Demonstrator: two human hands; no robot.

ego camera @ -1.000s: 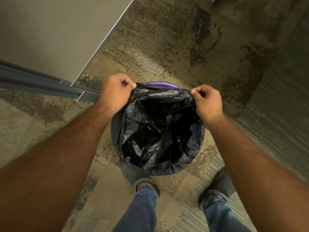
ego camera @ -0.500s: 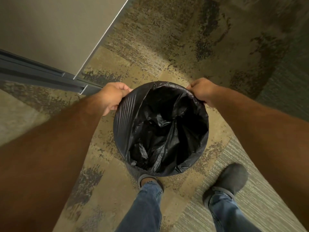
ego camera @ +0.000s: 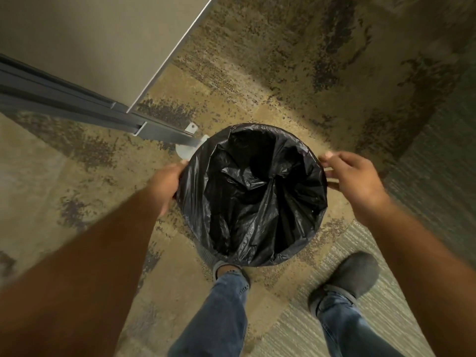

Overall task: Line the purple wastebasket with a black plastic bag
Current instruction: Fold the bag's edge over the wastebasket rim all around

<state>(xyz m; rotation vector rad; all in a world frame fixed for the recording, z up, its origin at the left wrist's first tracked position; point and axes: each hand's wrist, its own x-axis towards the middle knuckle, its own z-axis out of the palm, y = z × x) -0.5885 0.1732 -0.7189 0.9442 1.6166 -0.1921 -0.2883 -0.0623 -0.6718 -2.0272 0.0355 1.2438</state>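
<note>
The black plastic bag point(ego camera: 252, 197) sits open inside the wastebasket on the carpet, its mouth folded outward over the whole round rim. No purple of the basket shows; the bag covers it. My left hand point(ego camera: 167, 184) is against the bag's left side, thumb on the rim and fingers curled on the folded-over plastic. At the right rim is my right hand point(ego camera: 353, 176), its fingers spread and the fingertips at the bag's edge with nothing held.
A beige partition panel point(ego camera: 98, 47) with a dark metal base rail point(ego camera: 77, 109) ends just left of the basket, with a metal foot plate point(ego camera: 189, 148) touching the bag's far-left edge. My feet in grey shoes point(ego camera: 350, 276) stand right behind the basket.
The bag's edge went from pinched above the far rim to stretched down over it, hiding the purple. Both hands slid to the sides, and my right hand let go.
</note>
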